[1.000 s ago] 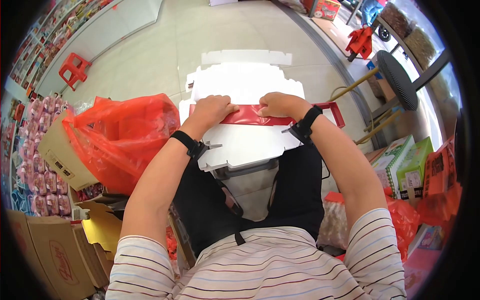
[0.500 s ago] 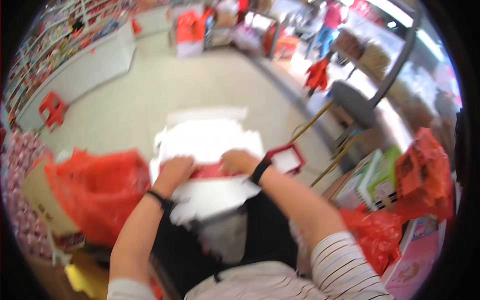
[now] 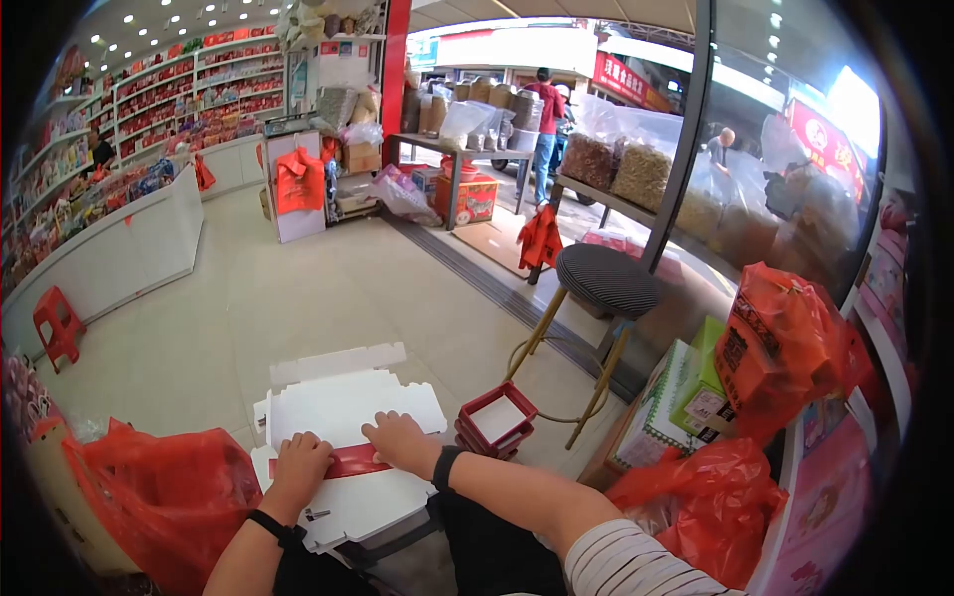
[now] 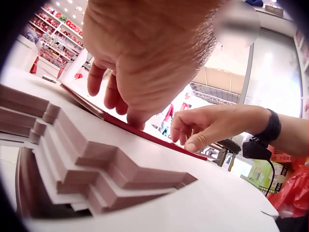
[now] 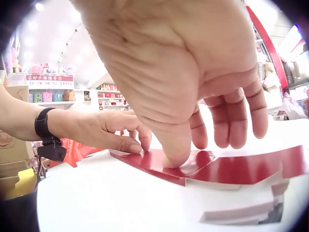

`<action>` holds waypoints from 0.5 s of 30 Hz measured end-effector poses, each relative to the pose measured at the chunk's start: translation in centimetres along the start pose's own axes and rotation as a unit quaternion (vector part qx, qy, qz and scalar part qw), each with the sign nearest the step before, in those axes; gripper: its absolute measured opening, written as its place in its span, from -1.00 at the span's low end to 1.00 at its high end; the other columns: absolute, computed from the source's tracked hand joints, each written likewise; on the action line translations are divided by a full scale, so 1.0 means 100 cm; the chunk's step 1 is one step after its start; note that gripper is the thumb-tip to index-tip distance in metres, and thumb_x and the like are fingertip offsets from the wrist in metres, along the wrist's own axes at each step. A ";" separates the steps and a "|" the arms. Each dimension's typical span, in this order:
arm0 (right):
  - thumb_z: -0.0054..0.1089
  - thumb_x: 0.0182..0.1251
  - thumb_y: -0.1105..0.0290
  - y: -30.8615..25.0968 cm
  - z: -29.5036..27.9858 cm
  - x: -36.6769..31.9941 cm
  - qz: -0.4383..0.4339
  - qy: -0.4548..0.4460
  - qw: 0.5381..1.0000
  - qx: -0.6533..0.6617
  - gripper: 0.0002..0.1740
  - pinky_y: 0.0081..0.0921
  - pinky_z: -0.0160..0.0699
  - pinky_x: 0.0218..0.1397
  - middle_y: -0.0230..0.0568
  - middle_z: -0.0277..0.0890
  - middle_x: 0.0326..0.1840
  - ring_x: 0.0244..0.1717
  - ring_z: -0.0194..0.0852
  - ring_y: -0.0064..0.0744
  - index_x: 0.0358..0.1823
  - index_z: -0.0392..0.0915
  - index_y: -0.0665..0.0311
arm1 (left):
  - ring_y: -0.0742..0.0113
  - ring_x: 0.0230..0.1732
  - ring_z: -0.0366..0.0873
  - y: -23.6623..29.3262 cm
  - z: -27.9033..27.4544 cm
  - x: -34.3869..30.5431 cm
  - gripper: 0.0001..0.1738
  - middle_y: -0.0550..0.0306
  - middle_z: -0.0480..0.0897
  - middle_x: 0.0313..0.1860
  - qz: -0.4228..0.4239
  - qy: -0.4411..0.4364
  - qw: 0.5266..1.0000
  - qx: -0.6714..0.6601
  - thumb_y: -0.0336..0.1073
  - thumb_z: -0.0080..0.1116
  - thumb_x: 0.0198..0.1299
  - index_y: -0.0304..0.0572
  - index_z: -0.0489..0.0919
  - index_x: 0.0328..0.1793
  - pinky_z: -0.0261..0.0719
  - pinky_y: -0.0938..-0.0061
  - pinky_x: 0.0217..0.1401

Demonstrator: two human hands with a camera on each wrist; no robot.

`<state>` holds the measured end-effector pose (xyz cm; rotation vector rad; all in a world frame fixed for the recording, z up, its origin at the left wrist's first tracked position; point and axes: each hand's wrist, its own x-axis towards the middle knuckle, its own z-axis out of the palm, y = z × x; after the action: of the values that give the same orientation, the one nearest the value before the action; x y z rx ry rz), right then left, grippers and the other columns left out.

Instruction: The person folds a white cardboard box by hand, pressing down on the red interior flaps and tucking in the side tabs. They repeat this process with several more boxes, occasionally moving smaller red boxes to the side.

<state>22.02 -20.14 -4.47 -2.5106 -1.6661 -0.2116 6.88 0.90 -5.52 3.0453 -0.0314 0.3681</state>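
A glossy red card strip (image 3: 353, 461) lies across a stack of white die-cut cardboard sheets (image 3: 343, 407) in front of me. My left hand (image 3: 301, 467) is at its left end, thumb down on the red surface in the right wrist view. Farther right along the strip rests my right hand (image 3: 402, 442). Its thumb (image 5: 177, 153) presses down on the card, while the other fingers extend loosely over the far side. In the left wrist view the strip's red edge (image 4: 145, 134) runs beneath both hands, and the sheets' stepped cut edges (image 4: 116, 166) show in front.
Red open boxes (image 3: 497, 419) with white bottoms are stacked right of the sheets. Behind them stands a round stool (image 3: 606, 280). A red plastic bag (image 3: 164, 487) sits at left; more red bags (image 3: 706, 497) and a green box (image 3: 704, 392) are at right.
The head view has tilted up and turned right, bringing the shop front into sight. Both hands stay on the red strip; the right hand's fingers look less curled than a second ago.
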 end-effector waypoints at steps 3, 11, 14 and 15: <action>0.42 0.27 0.33 0.002 0.018 -0.003 -0.071 0.051 0.996 0.014 -0.75 -0.19 0.72 -0.06 -0.06 0.64 -0.06 -0.04 0.68 -0.09 -0.09 0.66 0.26 | 0.00 0.13 0.60 -0.001 -0.001 -0.014 -0.63 0.03 0.66 -0.03 0.028 0.013 0.999 -0.035 -0.09 0.47 0.24 -0.10 0.70 0.05 0.52 0.11 0.22; 0.48 0.31 0.12 -0.015 -0.018 -0.016 -0.053 -0.029 0.997 0.047 -0.59 -0.15 0.67 0.16 -0.06 0.61 0.02 0.12 0.61 -0.03 -0.06 0.69 0.33 | -0.04 0.11 0.63 -0.001 -0.024 -0.018 -0.58 -0.06 0.67 0.01 0.094 -0.023 0.994 -0.043 -0.09 0.37 0.33 -0.20 0.65 0.17 0.63 0.14 0.19; 0.47 0.33 0.10 -0.013 -0.013 -0.015 -0.075 -0.022 0.996 0.035 -0.58 -0.18 0.67 0.15 -0.06 0.62 0.01 0.11 0.62 -0.04 -0.07 0.69 0.34 | -0.05 0.07 0.63 -0.008 -0.017 -0.015 -0.57 -0.08 0.67 -0.02 0.146 -0.025 0.989 -0.013 -0.09 0.35 0.32 -0.23 0.65 0.16 0.65 0.16 0.18; 0.46 0.34 0.09 -0.014 -0.013 -0.014 -0.084 -0.019 0.996 0.030 -0.58 -0.19 0.67 0.15 -0.06 0.63 0.00 0.11 0.63 -0.04 -0.07 0.70 0.35 | -0.06 0.05 0.63 -0.009 -0.018 -0.014 -0.57 -0.09 0.67 -0.03 0.164 -0.024 0.986 -0.004 -0.09 0.35 0.32 -0.24 0.65 0.15 0.65 0.16 0.18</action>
<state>20.16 -21.12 -3.40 -2.3475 -1.8701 -0.1270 5.10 1.97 -4.14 3.0379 -0.5404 0.3106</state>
